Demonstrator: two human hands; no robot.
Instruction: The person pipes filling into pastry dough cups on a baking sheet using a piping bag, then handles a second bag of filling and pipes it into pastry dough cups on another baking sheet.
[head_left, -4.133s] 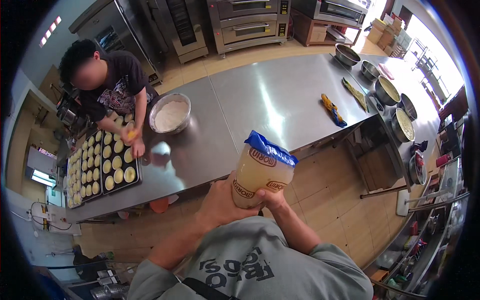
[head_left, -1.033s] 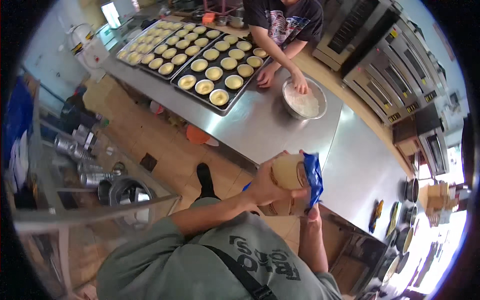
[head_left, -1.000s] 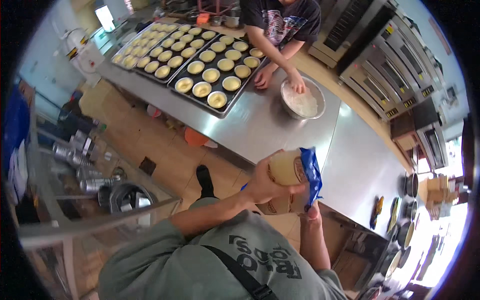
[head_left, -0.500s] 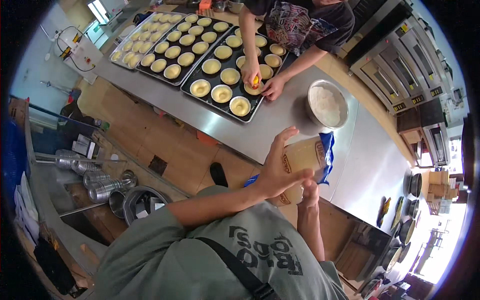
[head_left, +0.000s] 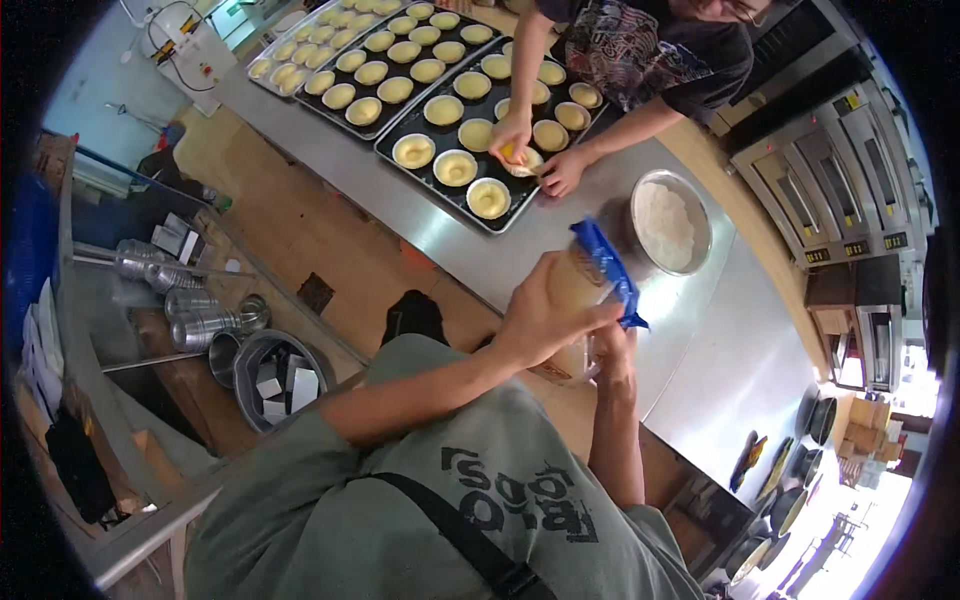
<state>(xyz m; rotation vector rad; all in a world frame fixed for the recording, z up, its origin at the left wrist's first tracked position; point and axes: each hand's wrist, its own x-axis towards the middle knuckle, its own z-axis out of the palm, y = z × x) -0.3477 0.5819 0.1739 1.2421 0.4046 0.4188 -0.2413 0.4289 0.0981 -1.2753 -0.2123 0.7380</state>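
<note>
A clear plastic bag [head_left: 574, 282] with pale yellow contents and a blue crimped end is held in front of my body, close to the steel table's edge. My left hand [head_left: 535, 315] wraps around its side, fingers closed on it. Lower down, my right hand [head_left: 614, 350] grips the bag from the other side, partly hidden behind it. Across the table, a co-worker's hand [head_left: 514, 130] holds a small yellow-orange object at a pastry-lined cup [head_left: 524, 161] on the near corner of a black tray [head_left: 455, 203]. The co-worker's other hand [head_left: 563, 172] touches that cup's edge.
A steel bowl of white powder [head_left: 668, 222] stands on the steel table [head_left: 700, 320], right of the bag. More trays of filled shells [head_left: 368, 72] lie at the far left. Stacked ovens [head_left: 820, 165] line the right; a steel basin [head_left: 280, 375] holding boxes sits lower left.
The bag has tilted and shifted slightly left in my hands, its blue end now turned more toward me. My view has shifted a little. The co-worker's cup now looks tipped.
</note>
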